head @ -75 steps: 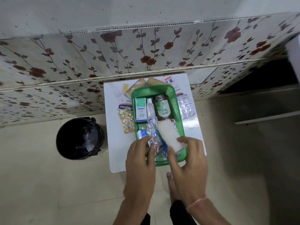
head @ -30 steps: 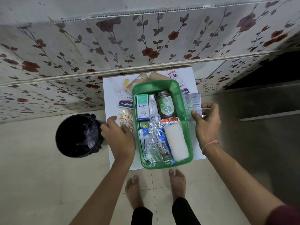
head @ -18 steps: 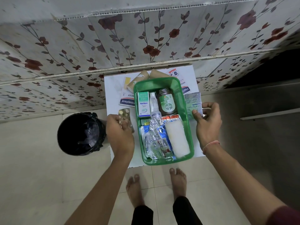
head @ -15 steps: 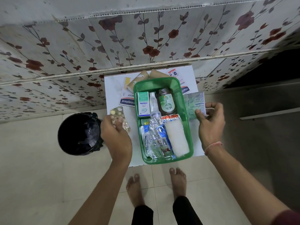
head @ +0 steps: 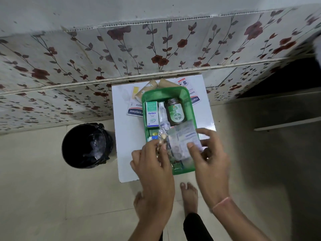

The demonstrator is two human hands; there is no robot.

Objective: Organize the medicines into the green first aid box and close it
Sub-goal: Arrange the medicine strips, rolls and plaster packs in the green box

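**Both hands bring tablet strips over the open green box**

Where the person's bare feet (head: 188, 195) stand on the pale floor tiles (head: 52, 197), the two arms reach forward over the near end of the small white table (head: 128, 136). The left hand (head: 154, 164) is pinched shut on a strip of amber capsules (head: 162, 141), thumb and fingertips pressing it edge-up, so little of it shows. Just beside it, the right hand (head: 210, 160) grips a silvery tablet strip (head: 184, 138) with printed backing, the thumb on top and the fingers curled beneath; a thin pink band circles that wrist. Both strips hang over the near half of the green first aid box (head: 189, 94), which sits open on the table, its lid nowhere that I can see. How close the strips are to the contents underneath I cannot tell.

Farther in, along the box's far end, lie a white-and-green Optibex carton (head: 152, 113), a slim white tube (head: 162, 113) and a brown Dettol bottle (head: 175, 112), side by side. Outside the box, on the table, a Hansaplast packet (head: 134, 108) rests at its left, another peeks out at the right, and two tan bandage rolls (head: 147, 88) lie behind the far rim. A black bin (head: 86, 145) stands on the floor left of the table, and a wall of rose-patterned panels (head: 121, 54) rises behind everything.
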